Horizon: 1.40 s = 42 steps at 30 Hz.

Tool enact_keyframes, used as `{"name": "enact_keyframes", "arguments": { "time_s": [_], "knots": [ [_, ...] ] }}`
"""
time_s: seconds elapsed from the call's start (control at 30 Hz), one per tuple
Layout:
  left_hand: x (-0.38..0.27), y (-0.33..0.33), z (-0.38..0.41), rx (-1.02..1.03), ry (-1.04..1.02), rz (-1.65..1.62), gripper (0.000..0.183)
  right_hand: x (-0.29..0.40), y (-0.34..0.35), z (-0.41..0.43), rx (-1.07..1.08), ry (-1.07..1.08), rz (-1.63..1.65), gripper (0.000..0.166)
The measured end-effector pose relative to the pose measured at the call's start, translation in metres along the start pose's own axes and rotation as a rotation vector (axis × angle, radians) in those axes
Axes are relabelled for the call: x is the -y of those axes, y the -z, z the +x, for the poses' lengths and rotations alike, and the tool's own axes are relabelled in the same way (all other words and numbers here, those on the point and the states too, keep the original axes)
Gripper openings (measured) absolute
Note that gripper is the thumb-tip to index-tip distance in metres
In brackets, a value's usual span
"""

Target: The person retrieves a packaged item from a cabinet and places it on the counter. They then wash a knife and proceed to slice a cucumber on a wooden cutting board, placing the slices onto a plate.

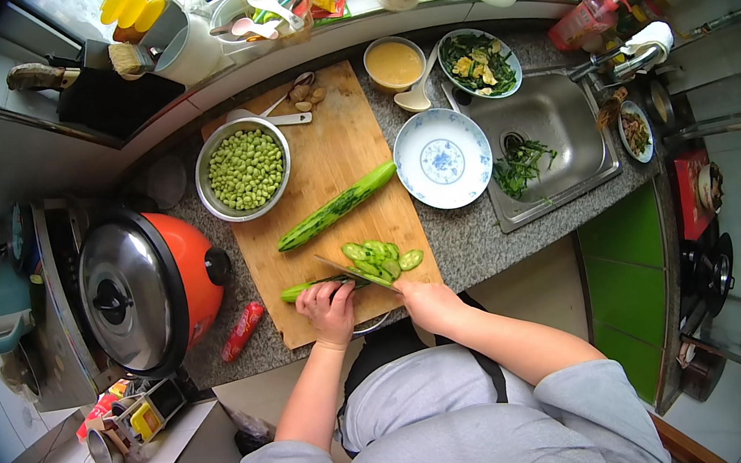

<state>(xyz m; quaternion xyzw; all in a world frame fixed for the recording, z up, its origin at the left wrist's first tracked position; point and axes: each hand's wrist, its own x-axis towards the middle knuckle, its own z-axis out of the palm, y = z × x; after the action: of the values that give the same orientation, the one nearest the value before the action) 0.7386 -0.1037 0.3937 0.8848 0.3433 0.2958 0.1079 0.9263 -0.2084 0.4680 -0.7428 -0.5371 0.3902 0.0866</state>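
My left hand (329,312) presses a part-cut cucumber (294,292) onto the wooden cutting board (344,143). A kitchen knife (356,270) stands at the cucumber's right end, its handle in my right hand (429,303), which mostly hides it. Cucumber slices (378,259) lie in a loose pile beyond the blade, one of them a little apart to the right. A whole cucumber (337,206) rests diagonally across the board above them. At the board's upper left is a metal bowl (201,184) full of shelled green beans. Garlic cloves (304,106) lie near the board's far edge.
An orange electric cooker (188,271) and a red packet (242,331) are on the left. Right of the board are a white-and-blue plate (445,184), a bowl of yellow liquid (394,63), a white spoon (414,99), a dish of cooked greens (480,63) and a sink (562,126) holding green scraps.
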Motion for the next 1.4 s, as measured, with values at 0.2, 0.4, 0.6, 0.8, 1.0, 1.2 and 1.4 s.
{"name": "enact_keyframes", "arguments": {
  "time_s": [0.2,0.4,0.6,0.8,1.0,1.2,1.4],
  "knots": [
    [0.006,-0.007,-0.008,-0.013,0.042,-0.051,0.029,0.008,0.029,-0.032,0.059,0.005,-0.055,0.016],
    [0.009,-0.01,-0.013,-0.001,0.006,-0.068,0.029,0.002,0.033,-0.055,0.048,0.042,-0.116,0.014],
    [0.01,-0.01,-0.014,0.011,0.014,-0.058,0.031,0.0,0.029,-0.056,0.036,0.032,-0.131,0.013],
    [0.01,-0.009,-0.015,0.007,0.013,-0.072,0.03,0.0,0.025,-0.047,0.039,0.06,-0.068,0.012],
    [0.007,-0.007,-0.009,-0.003,-0.01,-0.033,0.028,0.009,0.002,-0.003,0.091,0.009,-0.117,0.014],
    [0.007,-0.006,-0.011,-0.008,0.019,-0.056,0.028,0.005,0.001,0.004,0.06,-0.014,-0.059,0.017],
    [0.007,-0.007,-0.011,-0.014,0.054,-0.044,0.028,0.012,0.025,-0.032,0.08,0.011,-0.045,0.019]
  ]
}}
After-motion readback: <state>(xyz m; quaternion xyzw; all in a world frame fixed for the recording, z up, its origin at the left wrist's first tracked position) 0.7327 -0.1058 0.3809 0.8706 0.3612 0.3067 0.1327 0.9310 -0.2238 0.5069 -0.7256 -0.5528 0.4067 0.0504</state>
